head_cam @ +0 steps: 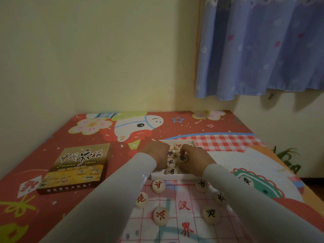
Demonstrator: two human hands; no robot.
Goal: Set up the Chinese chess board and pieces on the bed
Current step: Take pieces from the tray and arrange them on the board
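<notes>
Chess pieces sit in two groups on the bed [73, 137]: several pale round discs remain in the shallow white tray [168, 176] near the middle of the red cartoon-printed cover, and others lie loose on the thin board sheet [177, 223] spread just in front of it. The sheet is translucent with red grid lines and red characters, and its far edge lies close against the tray's near wall. On it, toward the left, are three red-lettered pieces – one near the tray [158, 185], one beside the left sleeve [141, 200] and one nearer the camera [161, 215]. Black-lettered pieces lie toward the right [210, 214], and one more rests off the sheet on the cover, beyond the right sleeve [245, 181]. Both hands reach into the tray. The left hand [156, 155] is bent over the tray's left side with its fingers curled downward; whether they grip anything cannot be told, since the fingertips are hidden. The right hand [196, 157] pinches a black-lettered piece [184, 158] between thumb and fingers, tilted up above its neighbours. The box lid [77, 170], brown with gold lettering, lies flat on the cover well to the left. A blue curtain [263, 50] hangs over the cream wall [105, 58] behind.
</notes>
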